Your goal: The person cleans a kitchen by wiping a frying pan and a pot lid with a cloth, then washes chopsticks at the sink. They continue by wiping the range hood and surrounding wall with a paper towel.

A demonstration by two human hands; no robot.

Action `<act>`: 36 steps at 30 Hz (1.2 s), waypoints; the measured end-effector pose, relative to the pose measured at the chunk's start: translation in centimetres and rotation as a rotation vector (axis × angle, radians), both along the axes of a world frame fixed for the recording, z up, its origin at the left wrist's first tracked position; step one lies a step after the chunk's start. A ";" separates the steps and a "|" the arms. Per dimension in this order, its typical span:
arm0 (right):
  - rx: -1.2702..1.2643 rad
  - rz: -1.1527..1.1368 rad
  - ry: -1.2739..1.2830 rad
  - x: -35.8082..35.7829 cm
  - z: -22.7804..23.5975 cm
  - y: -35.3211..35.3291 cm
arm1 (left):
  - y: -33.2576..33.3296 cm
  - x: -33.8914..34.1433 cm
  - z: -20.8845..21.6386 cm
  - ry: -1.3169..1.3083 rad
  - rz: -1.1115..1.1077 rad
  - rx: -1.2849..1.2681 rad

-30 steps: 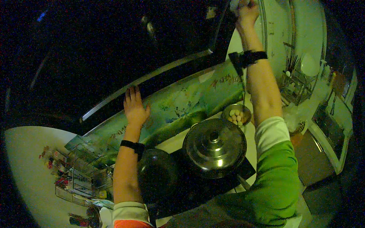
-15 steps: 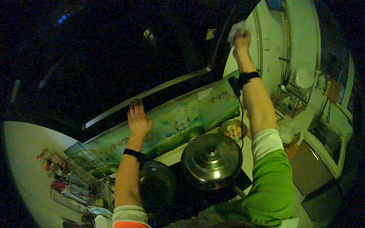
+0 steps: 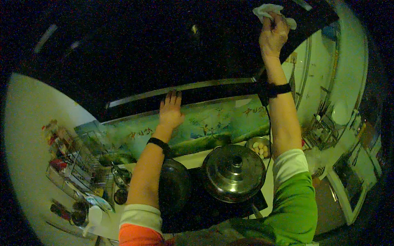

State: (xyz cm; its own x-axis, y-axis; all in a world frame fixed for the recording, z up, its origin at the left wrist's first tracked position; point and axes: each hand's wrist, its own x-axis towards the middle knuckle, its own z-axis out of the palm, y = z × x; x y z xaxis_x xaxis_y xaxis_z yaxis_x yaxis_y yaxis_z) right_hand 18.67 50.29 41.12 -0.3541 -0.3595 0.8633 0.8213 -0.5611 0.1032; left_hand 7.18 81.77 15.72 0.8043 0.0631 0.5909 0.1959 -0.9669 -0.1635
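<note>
A large black range hood (image 3: 164, 49) fills the upper part of the view. At its upper right, my right hand (image 3: 274, 41) grips a crumpled white cloth (image 3: 266, 10) against the dark surface; whether it is paper or fabric I cannot tell. My left hand (image 3: 170, 112) rests flat with fingers stretched out on the hood's lower edge, just under a pale metal strip (image 3: 184, 86). Below my arms, a lidded metal pot (image 3: 234, 176) stands on the black stove (image 3: 197, 219). Beside it, a dark wok (image 3: 174, 186) is partly hidden by my left forearm.
A bowl of eggs (image 3: 259, 148) stands behind the pot. A painted green backsplash (image 3: 205, 123) runs below the hood. Wire racks with jars (image 3: 82, 164) are at the left, a utensil rack (image 3: 320, 131) at the right. A black cord (image 3: 269, 135) hangs near my right arm.
My right hand has moved with the cloth from beside the hood's right edge onto its dark surface. The view has shifted; my left hand stays at the hood's lower edge.
</note>
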 end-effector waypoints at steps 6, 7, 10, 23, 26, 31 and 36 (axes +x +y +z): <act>-0.201 -0.006 -0.160 -5.1 -0.2 8.6 | -0.2 -0.2 -0.6 -0.123 -0.054 0.045; -0.244 -0.027 -0.144 -5.9 -0.2 10.0 | -0.1 -0.2 -0.5 -0.052 -0.033 -0.006; -0.314 -0.043 -0.281 -8.6 0.1 14.4 | 0.2 -0.8 -0.3 -0.058 -0.092 -0.051; -0.797 0.347 -0.176 -22.2 -1.4 27.7 | 5.1 -14.3 11.5 -1.174 -0.480 -0.825; -1.052 0.907 0.364 -23.3 -3.3 26.4 | 7.4 -18.4 12.8 -1.309 -0.833 -1.204; -1.234 1.369 0.845 -23.2 -3.7 23.1 | 7.7 -22.2 13.5 -1.045 -0.962 -1.240; -1.276 1.537 0.866 -23.6 -4.7 21.7 | 5.9 -23.2 13.5 -0.406 -1.105 -1.526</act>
State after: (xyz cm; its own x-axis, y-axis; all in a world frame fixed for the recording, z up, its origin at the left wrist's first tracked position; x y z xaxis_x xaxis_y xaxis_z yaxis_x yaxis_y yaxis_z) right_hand -4.97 71.98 36.44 0.0729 0.8360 0.5438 0.4724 0.4513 -0.7571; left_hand -15.99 87.68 29.18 0.6928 0.2655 0.6705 -0.7076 0.0707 0.7031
